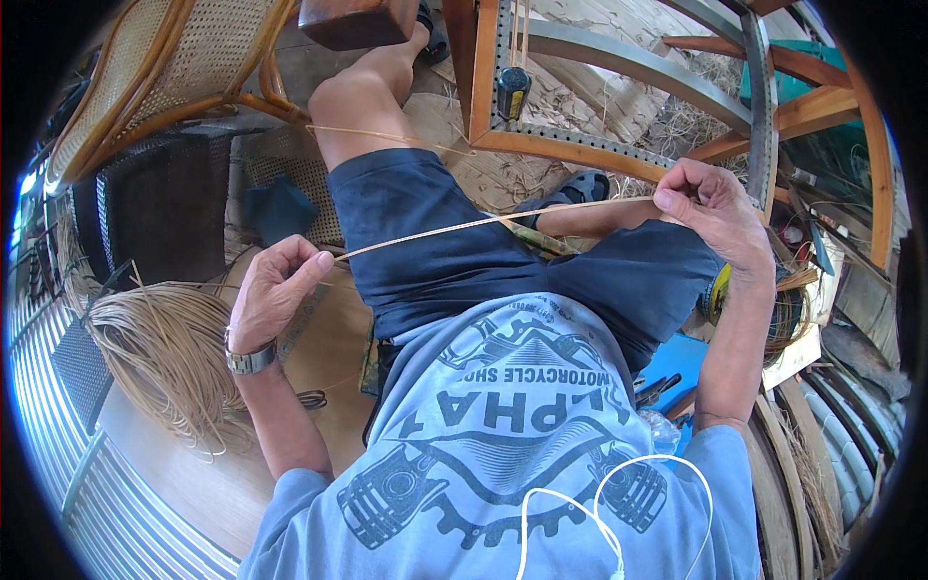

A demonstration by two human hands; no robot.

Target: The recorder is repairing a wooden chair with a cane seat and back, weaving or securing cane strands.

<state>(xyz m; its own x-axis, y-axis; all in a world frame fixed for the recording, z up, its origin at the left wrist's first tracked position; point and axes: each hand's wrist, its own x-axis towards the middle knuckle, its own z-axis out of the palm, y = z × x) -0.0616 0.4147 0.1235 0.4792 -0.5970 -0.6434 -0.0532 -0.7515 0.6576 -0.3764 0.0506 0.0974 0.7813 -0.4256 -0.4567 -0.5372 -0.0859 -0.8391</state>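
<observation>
I've got left hand (275,295) at nine o'clock, right hand (717,211) at two, pinching the cane strip (425,235) across twelve: likely light, springy, splittable, best held near its ends.

The plank floor (619,21) carries loose, tangled, straw-coloured strips (679,120).

A silver metal wristwatch (252,362) sits behind the left hand (275,295). Back from it and the right hand (717,213), a short-sleeved grey-blue T-shirt (507,425) bears dark lettering, gears and pistons; a white cable (523,530) crosses it. Between the hands show navy shorts (425,232).
</observation>
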